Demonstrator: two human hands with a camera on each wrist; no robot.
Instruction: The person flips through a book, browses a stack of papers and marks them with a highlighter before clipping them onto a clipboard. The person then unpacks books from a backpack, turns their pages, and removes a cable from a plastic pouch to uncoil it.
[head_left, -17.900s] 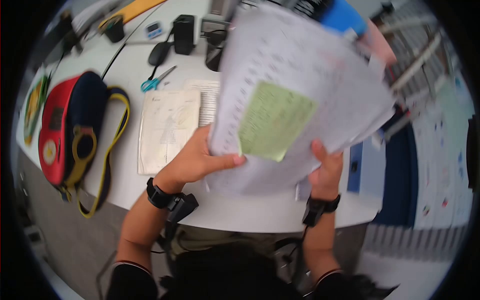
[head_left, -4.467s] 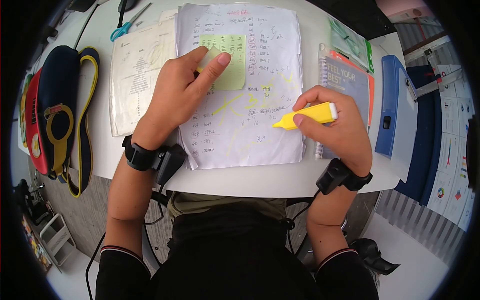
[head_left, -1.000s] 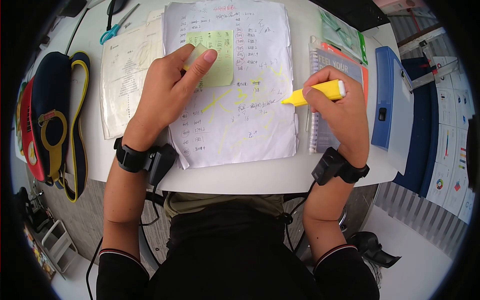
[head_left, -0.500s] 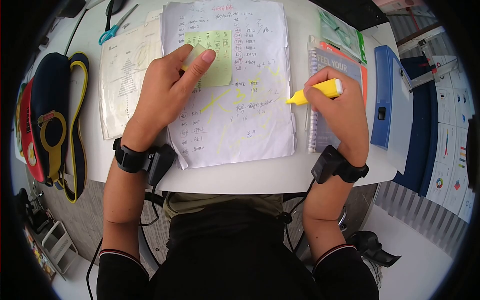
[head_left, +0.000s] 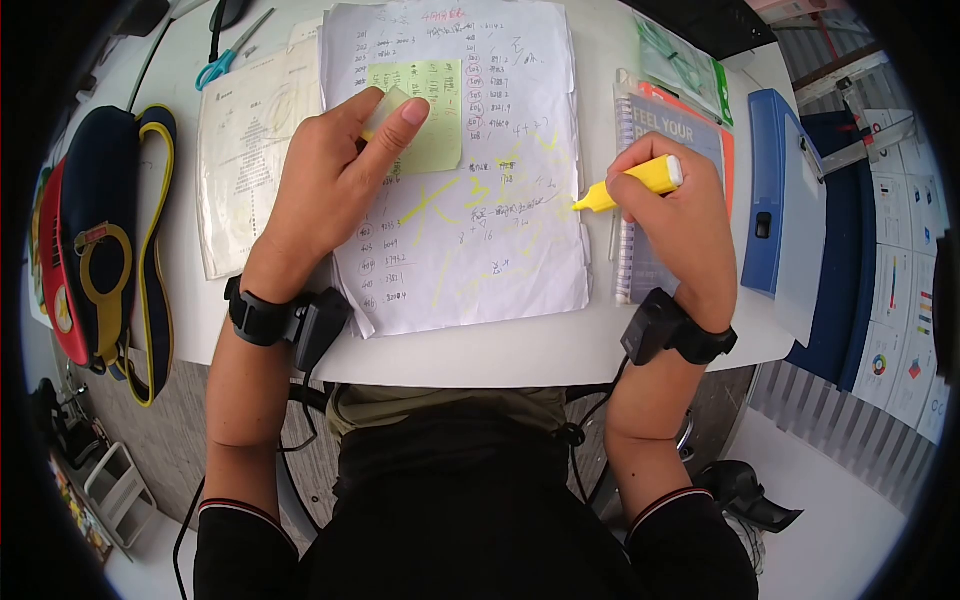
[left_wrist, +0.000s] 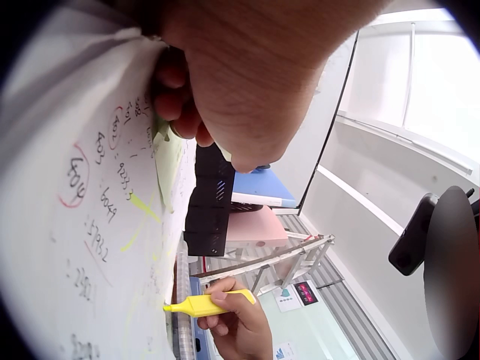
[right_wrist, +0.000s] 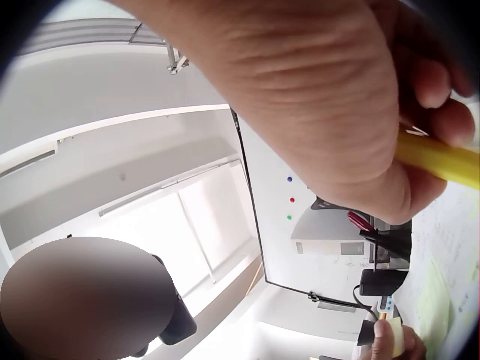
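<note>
My right hand (head_left: 690, 205) pinches a yellow highlighter (head_left: 640, 183) with a white end. Its tip is right at the right edge of a handwritten paper sheet (head_left: 480, 290), beside fresh yellow strokes. Large yellow marks run across the sheet's middle. My left hand (head_left: 335, 180) rests over the sheet's left part, overlapping a green sticky note (head_left: 440, 145). Between its thumb and fingers it pinches a small pale yellow piece (right_wrist: 398, 336), mostly hidden by the hand. In the left wrist view, the highlighter (left_wrist: 199, 305) slants down to the paper.
Left of the sheet lie an old booklet (head_left: 250, 180), teal scissors (head_left: 222, 68) and a red and navy bag (head_left: 100, 240). To the right are a spiral notebook (head_left: 650, 265), a green-edged pouch (head_left: 690, 70) and a blue folder (head_left: 768, 190). The table's front edge (head_left: 470, 380) is near my waist.
Earlier both hands held up the papers; now they lie on the table. The highlighter has appeared in the right hand. In the last second its tip has shifted slightly right, with yellow marks beside it.
</note>
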